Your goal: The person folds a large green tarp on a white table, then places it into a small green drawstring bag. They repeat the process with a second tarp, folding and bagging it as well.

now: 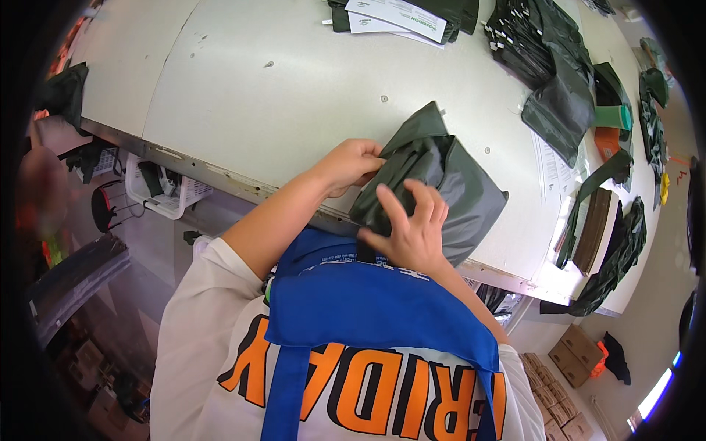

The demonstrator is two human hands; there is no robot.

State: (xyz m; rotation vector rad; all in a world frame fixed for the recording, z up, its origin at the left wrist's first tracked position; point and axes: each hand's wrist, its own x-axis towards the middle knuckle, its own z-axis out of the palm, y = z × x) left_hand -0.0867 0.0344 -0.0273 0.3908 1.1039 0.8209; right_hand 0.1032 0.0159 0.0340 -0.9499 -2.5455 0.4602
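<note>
A dark green pouch (474, 195) of shiny coated fabric lies at the table's near edge, its flap turned up and the material bunched in folds. My left hand (354, 167) pinches the pouch's left edge between thumb and fingers. Over its near left part is my right hand (418, 229), thumb and fingers spread and bent. Whether those fingertips press on the fabric is hard to see. What lies inside the pouch, if anything, is hidden.
On the white table (279, 95), a stack of dark green pieces (526, 44) lies far right, near printed sheets (401, 16). A green roll (612, 117) and brown cards (594, 234) sit right. Below the left edge hangs a white basket (163, 192); cardboard boxes (576, 355) stand lower right.
</note>
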